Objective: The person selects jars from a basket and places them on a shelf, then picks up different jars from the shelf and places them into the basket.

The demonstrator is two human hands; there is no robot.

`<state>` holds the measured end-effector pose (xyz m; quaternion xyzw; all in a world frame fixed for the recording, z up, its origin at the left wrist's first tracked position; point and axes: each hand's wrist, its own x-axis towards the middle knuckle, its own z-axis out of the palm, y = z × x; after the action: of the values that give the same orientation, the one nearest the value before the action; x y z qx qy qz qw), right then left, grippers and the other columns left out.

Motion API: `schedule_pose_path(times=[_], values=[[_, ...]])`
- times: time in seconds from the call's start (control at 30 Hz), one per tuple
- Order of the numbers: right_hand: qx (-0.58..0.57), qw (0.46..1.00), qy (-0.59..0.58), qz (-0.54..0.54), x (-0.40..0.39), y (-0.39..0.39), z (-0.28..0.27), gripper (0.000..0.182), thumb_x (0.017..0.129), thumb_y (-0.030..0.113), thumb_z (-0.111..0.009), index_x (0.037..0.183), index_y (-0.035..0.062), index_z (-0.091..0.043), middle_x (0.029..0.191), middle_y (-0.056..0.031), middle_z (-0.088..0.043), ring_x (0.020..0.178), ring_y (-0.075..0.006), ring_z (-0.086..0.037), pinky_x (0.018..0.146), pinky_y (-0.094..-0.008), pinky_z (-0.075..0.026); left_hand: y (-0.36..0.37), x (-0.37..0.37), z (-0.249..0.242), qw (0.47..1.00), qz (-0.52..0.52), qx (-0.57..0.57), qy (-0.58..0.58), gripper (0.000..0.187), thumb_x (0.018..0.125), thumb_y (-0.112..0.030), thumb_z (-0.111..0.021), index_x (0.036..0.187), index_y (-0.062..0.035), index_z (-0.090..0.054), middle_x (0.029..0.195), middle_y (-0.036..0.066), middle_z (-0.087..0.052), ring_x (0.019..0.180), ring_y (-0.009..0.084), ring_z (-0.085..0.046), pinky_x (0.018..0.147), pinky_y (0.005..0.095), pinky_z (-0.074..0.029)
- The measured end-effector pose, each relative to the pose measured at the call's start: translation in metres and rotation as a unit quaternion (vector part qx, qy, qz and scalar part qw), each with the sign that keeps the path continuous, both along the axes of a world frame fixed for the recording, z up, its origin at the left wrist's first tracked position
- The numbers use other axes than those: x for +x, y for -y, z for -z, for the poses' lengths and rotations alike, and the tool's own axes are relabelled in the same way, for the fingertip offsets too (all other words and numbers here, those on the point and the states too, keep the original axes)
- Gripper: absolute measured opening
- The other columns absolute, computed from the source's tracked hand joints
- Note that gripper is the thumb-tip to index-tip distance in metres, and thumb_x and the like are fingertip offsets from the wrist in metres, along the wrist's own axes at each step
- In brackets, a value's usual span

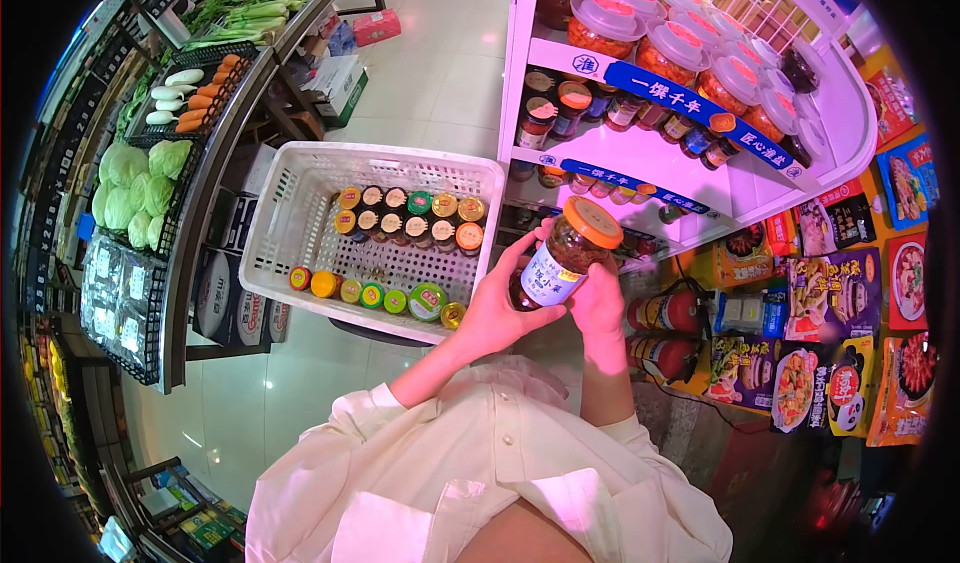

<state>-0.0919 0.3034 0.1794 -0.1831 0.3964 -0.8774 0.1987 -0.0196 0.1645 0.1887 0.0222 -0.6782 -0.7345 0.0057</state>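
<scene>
A glass jar point(553, 279) of dark food, with an orange lid and a white-and-blue label, is held tilted in front of my chest. My left hand point(508, 298) wraps round its left side and base, the thumb across the bottom of the label. On the other side, my right hand point(598, 300) is closed against the jar, its fingers partly hidden behind the glass. Left of my hands, a white plastic crate point(272, 231) holds several jars with black, yellow, orange and green lids. Ahead of me is a white shelf unit point(560, 51) stocked with more jars.
Plastic tubs point(672, 48) with red lids fill the upper shelf. Food packets point(835, 293) hang at the right, near two red fire extinguishers point(662, 313). Cabbages point(135, 188) and carrots point(208, 93) lie on a stand at the left. A cable runs along the floor at the right.
</scene>
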Motion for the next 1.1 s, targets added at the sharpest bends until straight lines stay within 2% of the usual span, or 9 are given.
schedule_pose_path(times=[0.23,0.33,0.43,0.53,0.63,0.83,0.87,0.97,1.1], values=[[-0.008,0.999,0.037,-0.001,0.0,-0.001,0.016,0.07,0.078,0.022,-0.063,0.138,-0.0004,-0.034,0.129,-0.0122,-0.051,0.119,-0.0228,-0.051,0.101,-0.0381,-0.041,-0.001,0.0,0.014,0.995,-0.03,-0.087,-0.032,0.08,0.068,-0.005,-0.082,0.136,0.0019,-0.039,0.122,0.012,-0.055,0.111,0.0179,-0.055,0.096,0.0332,-0.045],[0.007,0.999,0.037,-0.017,-0.002,-0.005,0.023,0.07,0.076,0.017,-0.061,0.138,0.0,-0.034,0.129,-0.0109,-0.05,0.12,-0.0213,-0.05,0.102,-0.0373,-0.039,0.0,-0.001,0.017,0.996,-0.033,-0.073,-0.035,0.078,0.068,-0.004,-0.082,0.134,0.0015,-0.04,0.121,0.011,-0.055,0.11,0.0179,-0.056,0.095,0.0333,-0.045],[0.064,0.998,-0.008,0.002,-0.002,-0.002,0.025,0.076,0.078,0.03,-0.062,0.139,-0.0036,-0.033,0.135,-0.021,-0.047,0.125,-0.0307,-0.048,0.107,-0.0422,-0.037,0.001,-0.001,0.022,0.995,-0.037,-0.075,-0.044,0.078,0.069,-0.003,-0.081,0.135,0.0004,-0.039,0.12,0.011,-0.056,0.11,0.0178,-0.056,0.095,0.0334,-0.046],[0.042,0.999,-0.019,-0.016,-0.002,-0.001,0.016,0.067,0.077,0.01,-0.061,0.138,-0.0003,-0.034,0.13,-0.0097,-0.05,0.122,-0.0198,-0.048,0.105,-0.0365,-0.036,0.006,-0.002,0.026,0.998,-0.012,-0.044,-0.043,0.079,0.07,-0.002,-0.08,0.136,-0.0004,-0.038,0.122,0.01,-0.055,0.111,0.0178,-0.055,0.095,0.0341,-0.045],[0.093,0.995,-0.032,-0.021,0.002,-0.008,0.008,0.075,0.075,0.007,-0.068,0.14,-0.0012,-0.032,0.133,-0.0103,-0.047,0.124,-0.0193,-0.046,0.106,-0.0362,-0.035,0.008,-0.004,0.026,0.997,0.006,0.064,-0.03,0.073,0.067,-0.002,-0.077,0.132,-0.0015,-0.043,0.119,0.009,-0.055,0.113,0.019,-0.053,0.098,0.0336,-0.042],[0.065,0.992,-0.047,-0.095,-0.004,-0.021,-0.009,0.091,0.069,0.002,-0.076,0.145,-0.0023,-0.026,0.139,-0.0113,-0.043,0.13,-0.0191,-0.041,0.109,-0.0362,-0.032,0.028,0.0,0.022,0.972,0.162,0.159,0.055,0.072,0.068,0.004,-0.071,0.133,-0.0029,-0.042,0.112,0.006,-0.058,0.1,0.0155,-0.058,0.086,0.0311,-0.049],[0.08,0.991,-0.048,-0.092,-0.004,-0.022,-0.011,0.088,0.068,0.003,-0.077,0.143,-0.0025,-0.031,0.138,-0.0114,-0.044,0.129,-0.0189,-0.041,0.108,-0.0358,-0.032,0.028,0.001,0.021,0.965,0.185,0.175,0.061,0.07,0.068,0.005,-0.069,0.133,-0.0037,-0.043,0.112,0.007,-0.058,0.095,0.0142,-0.059,0.079,0.0297,-0.051],[0.092,0.985,-0.054,-0.133,-0.006,-0.026,-0.001,0.085,0.067,0.003,-0.078,0.14,-0.0026,-0.035,0.135,-0.0107,-0.048,0.128,-0.019,-0.043,0.108,-0.0353,-0.033,0.033,-0.001,0.019,0.943,0.244,0.197,0.108,0.07,0.069,0.003,-0.071,0.133,-0.0039,-0.043,0.114,0.007,-0.057,0.1,0.0144,-0.058,0.085,0.0309,-0.05],[0.102,0.988,-0.052,-0.101,-0.005,-0.026,0.009,0.083,0.066,0.004,-0.08,0.138,-0.0018,-0.039,0.133,-0.0094,-0.05,0.126,-0.0192,-0.045,0.107,-0.0349,-0.033,0.028,-0.005,0.015,0.972,0.19,0.121,0.073,0.072,0.071,-0.004,-0.077,0.134,-0.0037,-0.042,0.12,0.007,-0.055,0.11,0.0161,-0.054,0.095,0.0325,-0.045]])
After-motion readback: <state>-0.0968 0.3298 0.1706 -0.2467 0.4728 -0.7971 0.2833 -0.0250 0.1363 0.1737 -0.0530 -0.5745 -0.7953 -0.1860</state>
